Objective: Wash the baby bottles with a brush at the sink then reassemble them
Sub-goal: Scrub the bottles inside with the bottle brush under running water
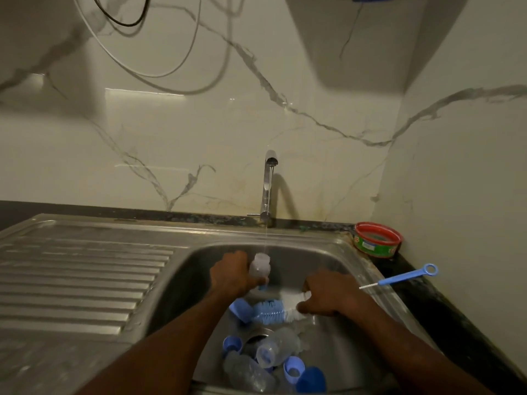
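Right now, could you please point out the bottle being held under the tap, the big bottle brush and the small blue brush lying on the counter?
Held bottle [260, 266], head view, on its clear body.
Bottle brush [269, 308], head view, on the blue bristles.
Small blue brush [405, 277], head view, on its handle.

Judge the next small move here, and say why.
Probably bring the bottle brush, gripped by the right hand, up into the bottle the left hand holds under the running tap: its mouth faces up into the stream, and the brush lies outside it.
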`<state>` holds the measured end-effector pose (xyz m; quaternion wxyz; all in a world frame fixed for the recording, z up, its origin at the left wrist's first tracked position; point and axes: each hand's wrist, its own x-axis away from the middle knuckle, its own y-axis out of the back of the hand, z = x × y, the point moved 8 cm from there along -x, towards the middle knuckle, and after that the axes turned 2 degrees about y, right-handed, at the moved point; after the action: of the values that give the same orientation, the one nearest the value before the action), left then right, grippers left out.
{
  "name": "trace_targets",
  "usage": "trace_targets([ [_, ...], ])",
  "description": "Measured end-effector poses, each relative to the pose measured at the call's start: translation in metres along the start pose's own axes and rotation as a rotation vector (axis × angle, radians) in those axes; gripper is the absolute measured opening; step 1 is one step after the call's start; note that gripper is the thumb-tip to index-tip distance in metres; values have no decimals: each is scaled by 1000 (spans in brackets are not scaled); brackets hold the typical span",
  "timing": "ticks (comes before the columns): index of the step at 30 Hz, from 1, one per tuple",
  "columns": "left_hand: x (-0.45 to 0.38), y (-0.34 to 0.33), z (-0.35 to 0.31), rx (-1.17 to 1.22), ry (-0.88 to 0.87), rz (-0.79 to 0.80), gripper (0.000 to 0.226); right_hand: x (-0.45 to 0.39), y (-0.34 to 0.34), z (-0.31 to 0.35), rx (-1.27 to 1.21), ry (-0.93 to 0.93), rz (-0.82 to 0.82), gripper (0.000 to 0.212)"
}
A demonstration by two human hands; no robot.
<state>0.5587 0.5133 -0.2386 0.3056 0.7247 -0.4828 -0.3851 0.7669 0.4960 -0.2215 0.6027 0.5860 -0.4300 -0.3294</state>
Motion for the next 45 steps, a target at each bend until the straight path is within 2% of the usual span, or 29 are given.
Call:
trace_targets([
  [3,-3,12,-5,96,-33,-166,47,0,0,-1,-16,-2,4,47],
  [6,-2,-2,-5,-24,-16,-25,48,0,-1,0,-12,0,16,47],
  [10,-3,5,-6,58,-19,-119,53,1,-1,1,7,7,37,51],
  [13,0,-8,-1,-53,25,9,51,2,-2,1,2,12,40,51],
  [17,-3,1,-7,91,-15,-136,56,2,-1,0,2,13,43,50],
  [20,1,-9,-7,-10,-3,-9,50,2,-2,2,-7,15,46,48],
  [21,1,-8,-6,-6,4,-21,50,1,-2,2,-9,14,46,48],
  [24,-1,5,-8,116,-7,-158,54,0,-1,1,-9,8,45,50],
  [27,3,-8,-6,8,25,-9,50,1,-2,2,-10,12,47,48],
  [31,2,7,-13,132,-6,-158,51,1,-1,0,-28,7,40,50],
  [34,6,-6,-11,-12,19,3,45,1,-2,1,-38,14,43,50],
  [35,6,-6,-9,-17,37,4,45,1,-2,1,-41,14,46,50],
  [38,2,9,-13,130,-4,-149,51,1,-1,0,-32,15,45,53],
  [42,1,-16,0,-53,50,92,39,1,-3,1,-21,23,54,52],
  [45,-4,-4,-12,97,-61,-3,50,1,-3,0,-14,19,63,54],
])
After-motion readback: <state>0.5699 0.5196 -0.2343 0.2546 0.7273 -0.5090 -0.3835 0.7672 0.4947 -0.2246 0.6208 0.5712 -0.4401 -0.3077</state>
